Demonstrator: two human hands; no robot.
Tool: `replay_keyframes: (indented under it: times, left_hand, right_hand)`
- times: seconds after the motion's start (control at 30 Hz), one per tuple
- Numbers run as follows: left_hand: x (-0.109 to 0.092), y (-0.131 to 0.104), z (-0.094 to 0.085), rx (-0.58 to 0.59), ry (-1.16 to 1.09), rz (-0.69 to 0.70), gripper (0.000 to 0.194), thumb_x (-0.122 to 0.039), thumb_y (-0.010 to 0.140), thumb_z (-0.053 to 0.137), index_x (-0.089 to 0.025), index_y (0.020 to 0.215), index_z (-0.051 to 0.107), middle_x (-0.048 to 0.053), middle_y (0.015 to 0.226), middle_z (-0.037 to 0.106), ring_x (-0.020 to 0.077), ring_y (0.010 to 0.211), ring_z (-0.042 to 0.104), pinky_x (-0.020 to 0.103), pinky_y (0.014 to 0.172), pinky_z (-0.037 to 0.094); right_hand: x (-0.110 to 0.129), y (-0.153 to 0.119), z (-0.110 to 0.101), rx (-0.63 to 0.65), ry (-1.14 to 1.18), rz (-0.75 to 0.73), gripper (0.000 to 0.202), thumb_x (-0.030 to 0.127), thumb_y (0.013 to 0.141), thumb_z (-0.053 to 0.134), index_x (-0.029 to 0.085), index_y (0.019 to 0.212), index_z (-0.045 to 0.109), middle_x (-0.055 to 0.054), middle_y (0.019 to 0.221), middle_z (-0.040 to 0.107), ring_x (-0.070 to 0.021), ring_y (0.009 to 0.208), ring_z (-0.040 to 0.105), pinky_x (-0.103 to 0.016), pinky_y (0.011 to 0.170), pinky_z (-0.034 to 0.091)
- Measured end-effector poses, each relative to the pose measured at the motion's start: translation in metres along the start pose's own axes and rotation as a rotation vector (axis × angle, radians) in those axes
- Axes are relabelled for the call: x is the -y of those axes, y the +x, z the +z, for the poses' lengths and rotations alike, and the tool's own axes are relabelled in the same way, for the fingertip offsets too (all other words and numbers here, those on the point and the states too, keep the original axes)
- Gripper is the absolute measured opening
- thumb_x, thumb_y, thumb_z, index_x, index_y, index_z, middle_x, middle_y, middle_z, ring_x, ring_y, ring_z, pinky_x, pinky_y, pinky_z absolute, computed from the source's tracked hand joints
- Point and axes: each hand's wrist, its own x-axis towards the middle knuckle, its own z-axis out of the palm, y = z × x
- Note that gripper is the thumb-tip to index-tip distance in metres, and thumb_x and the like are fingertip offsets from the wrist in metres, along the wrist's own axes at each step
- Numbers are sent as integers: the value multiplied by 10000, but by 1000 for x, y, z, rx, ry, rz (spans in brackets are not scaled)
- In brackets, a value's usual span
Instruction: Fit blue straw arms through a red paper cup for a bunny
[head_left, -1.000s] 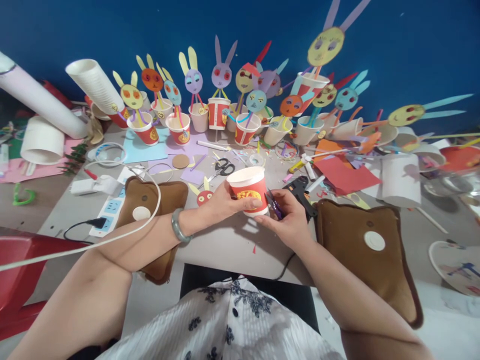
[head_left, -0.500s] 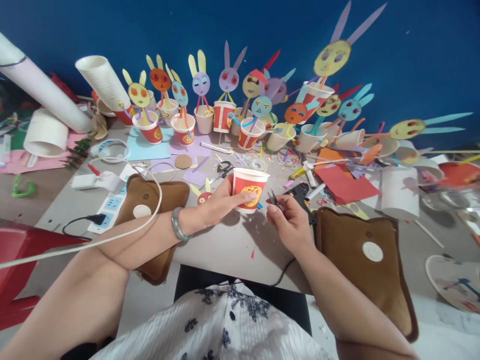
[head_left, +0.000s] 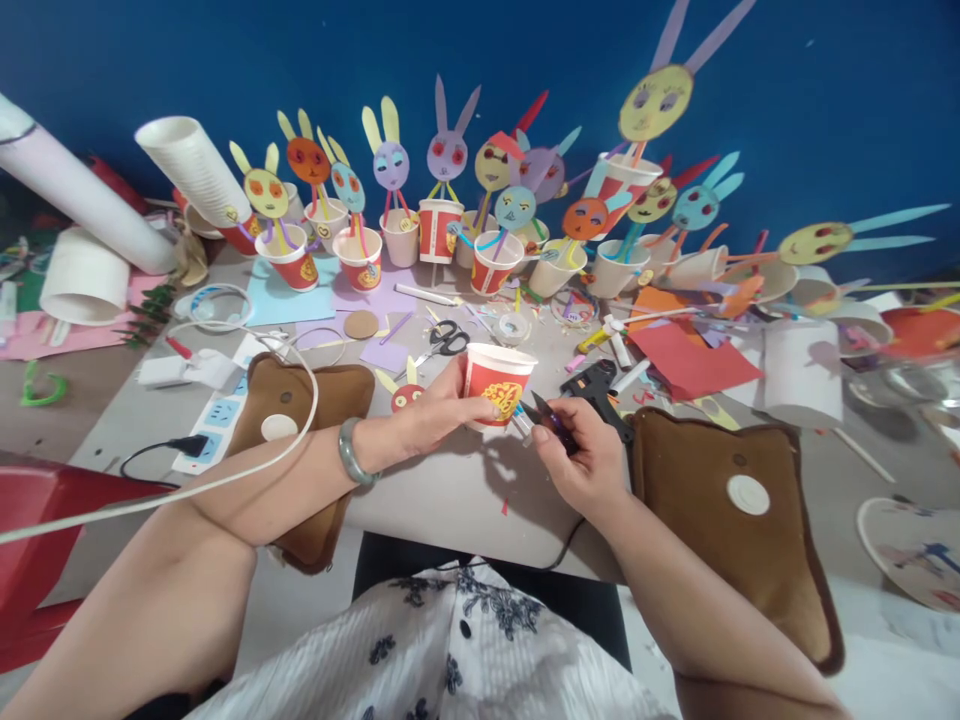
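My left hand (head_left: pixel 431 415) is wrapped round a red and white paper cup (head_left: pixel 501 375), its thumb across the printed yellow emblem. The cup is upright, its rim facing up. Just right of it, my right hand (head_left: pixel 581 450) grips a small dark cutting tool (head_left: pixel 553 424) whose two pointed blades are apart and aim at the cup's lower right side. A small gap seems to lie between the tips and the cup. Behind the cup, dark-handled scissors (head_left: pixel 448 338) lie on the table.
Paper rabbits in cups (head_left: pixel 441 228) line the back. A black glue gun (head_left: pixel 596 390) lies beyond my right hand. Brown cushions (head_left: pixel 731 530) flank my arms. A white cable (head_left: pixel 255 465) crosses above my left forearm; red paper (head_left: pixel 694 358) lies right.
The cutting tool's blades have spread apart and show more fully as my right hand turned. The cup has tilted slightly in my left hand. The view has shifted a little.
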Motion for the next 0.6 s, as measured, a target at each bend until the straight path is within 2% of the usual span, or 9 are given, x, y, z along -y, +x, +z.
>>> replay_keyframes:
  times: [0.13,0.23,0.43,0.6]
  left_hand:
    - [2,-1,0,-60,17,6,560,-185,665,802,-177,1153,526,47,1057,672,181,908,675,321,784,550]
    - [6,2,-1,-84,12,11,619,-187,647,847,-173,1172,519,71,1137,654,207,994,655,345,826,556]
    - [13,3,-4,-42,63,53,673,-238,648,925,-165,1161,495,106,1209,645,234,1099,640,403,970,527]
    - [18,3,-4,-45,111,85,756,-330,626,963,-180,1174,464,128,1246,634,271,1151,640,445,1005,531]
  right_hand:
    - [0,-3,4,-42,-102,-46,81,237,914,595,230,992,576,57,630,608,-97,436,493,-235,438,378]
    - [-1,-7,7,-61,-168,-29,73,266,927,576,233,991,564,51,617,610,-120,448,524,-259,460,405]
    - [1,-11,10,-65,-208,40,105,335,970,556,240,995,518,30,616,635,-158,475,579,-294,481,430]
    - [4,-11,13,-61,-199,33,102,327,974,558,246,977,495,20,619,646,-173,485,594,-314,493,428]
